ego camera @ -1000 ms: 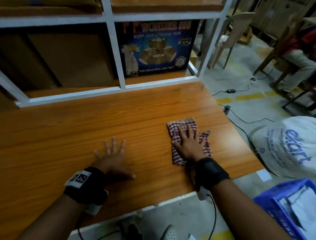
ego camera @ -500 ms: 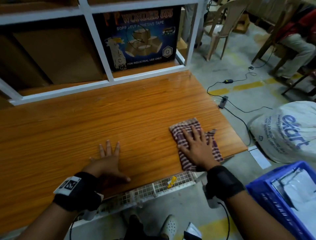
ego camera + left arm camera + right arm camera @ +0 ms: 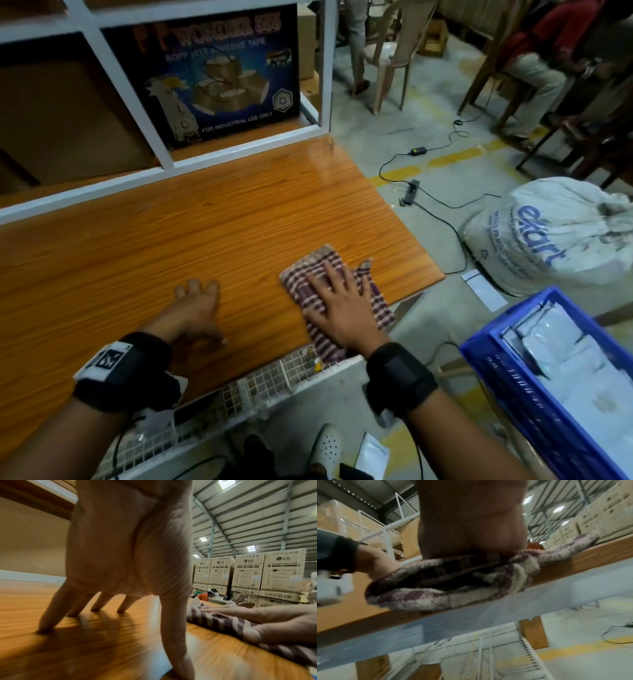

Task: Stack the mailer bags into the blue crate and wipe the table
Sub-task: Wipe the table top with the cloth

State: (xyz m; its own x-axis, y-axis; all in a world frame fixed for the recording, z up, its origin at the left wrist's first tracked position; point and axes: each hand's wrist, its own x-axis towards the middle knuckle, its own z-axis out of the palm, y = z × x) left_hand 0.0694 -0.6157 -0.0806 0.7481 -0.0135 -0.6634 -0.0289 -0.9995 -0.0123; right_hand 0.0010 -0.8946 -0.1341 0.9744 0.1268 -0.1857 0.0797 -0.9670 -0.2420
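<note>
On the floor, right side: blue crate (image 3: 534,394) with white mailer bags (image 3: 582,370) inside.
Table (image 3: 137,260): wooden top, beside the crate.
Cloth (image 3: 308,287): checked, at the table's near edge, one end hanging over it.
Right hand (image 3: 339,305): flat on the cloth, fingers straight and spread.
Left hand (image 3: 195,308): just beside the cloth, propped on the table by straight fingertips (image 3: 44,630), holding nothing.

Showing maroon-and-white checks on the cloth (image 3: 310,291), orange woodgrain on the desk (image 3: 137,260), blue on the crate (image 3: 534,394).
</note>
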